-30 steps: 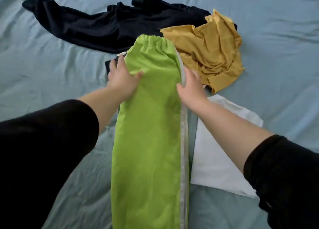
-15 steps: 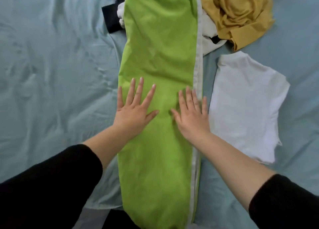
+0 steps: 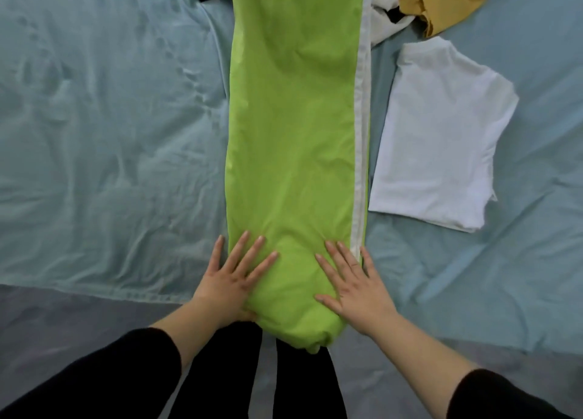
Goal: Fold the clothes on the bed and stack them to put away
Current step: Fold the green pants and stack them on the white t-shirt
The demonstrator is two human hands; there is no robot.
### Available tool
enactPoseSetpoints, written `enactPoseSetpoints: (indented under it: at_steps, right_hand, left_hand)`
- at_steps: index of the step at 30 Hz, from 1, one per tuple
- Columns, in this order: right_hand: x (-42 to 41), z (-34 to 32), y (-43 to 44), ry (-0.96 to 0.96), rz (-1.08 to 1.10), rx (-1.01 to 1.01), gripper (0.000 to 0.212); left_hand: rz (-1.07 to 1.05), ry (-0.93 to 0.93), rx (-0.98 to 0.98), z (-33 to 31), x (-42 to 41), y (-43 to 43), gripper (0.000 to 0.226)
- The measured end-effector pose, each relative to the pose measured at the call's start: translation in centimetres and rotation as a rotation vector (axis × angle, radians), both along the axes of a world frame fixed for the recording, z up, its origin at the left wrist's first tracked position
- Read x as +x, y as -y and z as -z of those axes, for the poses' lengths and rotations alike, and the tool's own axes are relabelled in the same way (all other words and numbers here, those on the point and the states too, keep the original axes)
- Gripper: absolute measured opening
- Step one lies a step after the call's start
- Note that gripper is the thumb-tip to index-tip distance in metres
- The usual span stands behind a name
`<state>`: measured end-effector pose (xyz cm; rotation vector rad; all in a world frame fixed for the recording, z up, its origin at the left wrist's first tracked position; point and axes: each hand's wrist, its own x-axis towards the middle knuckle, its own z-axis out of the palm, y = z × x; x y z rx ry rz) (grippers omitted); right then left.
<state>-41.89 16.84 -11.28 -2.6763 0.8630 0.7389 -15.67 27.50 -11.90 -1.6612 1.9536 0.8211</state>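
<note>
Green trousers (image 3: 293,134) folded lengthwise, white stripe (image 3: 360,141) at R edge; L hand (image 3: 232,281) & R hand (image 3: 356,284) press flat, grips wide.

1. The light is soft, even and cool, with no hard shadows and no glare.
2. The sheet (image 3: 110,134) has a pale sheen at 9 o'clock, and its creases shade gently.
3. The shirt (image 3: 441,134) at 3 o'clock is very bright, its folds faint.
4. The sleeves (image 3: 94,387), from 5 to 7 o'clock, are flat black without detail.
5. Lines bend slightly toward the rim, and the whole view is a little soft.
</note>
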Motion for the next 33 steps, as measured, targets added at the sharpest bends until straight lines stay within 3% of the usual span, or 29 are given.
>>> enactPoseSetpoints:
  at_steps: [4, 7, 12, 16, 21, 23, 25, 27, 30, 33]
  right_hand:
    - [-0.6, -1.7, 1.4, 0.061, -0.089, 0.027, 0.056]
    - [-2.7, -3.0, 3.1, 0.111, -0.215, 0.008, 0.067]
    - [-1.7, -2.1, 5.1, 0.156, -0.421, -0.043, 0.059]
    - [-1.5, -1.2, 6.7, 0.104, -0.569, -0.004, 0.068]
    - [-0.7, -0.8, 7.1, 0.015, -0.629, 0.137, 0.083]
    - [0.0, -1.3, 6.8, 0.041, -0.517, 0.239, 0.078]
    - [0.6, -2.5, 6.6, 0.135, -0.297, 0.401, 0.064]
    - [1.6, -4.4, 6.8, 0.280, 0.080, 0.516, 0.043]
    - [3.4, -6.1, 8.6, 0.371, 0.679, 0.517, 0.050]
    - [5.9, -5.6, 11.7, 0.533, 1.165, 0.546, 0.053]
  left_hand:
    - [0.130, -0.010, -0.156, -2.4, 1.0, 0.4, 0.124]
    - [0.271, -0.078, -0.319, -3.0, 2.4, -0.3, 0.110]
    - [0.499, -0.062, -0.335, -1.6, 1.2, -0.5, 0.087]
    - [0.424, -0.056, -0.387, -1.7, -0.8, -0.3, 0.067]
    - [0.335, -0.111, -0.235, -2.9, -1.2, 0.5, 0.075]
    - [0.325, -0.145, -0.147, -3.4, -0.8, 1.4, 0.066]
    - [0.158, -0.274, -0.015, -4.6, -0.4, 2.5, 0.048]
    - [-0.267, -0.393, 0.041, -6.2, 0.0, 4.1, 0.039]
    - [-0.940, -0.528, 0.087, -7.5, 1.7, 7.9, 0.047]
    - [-1.398, -0.750, 0.083, -7.2, 3.9, 12.5, 0.043]
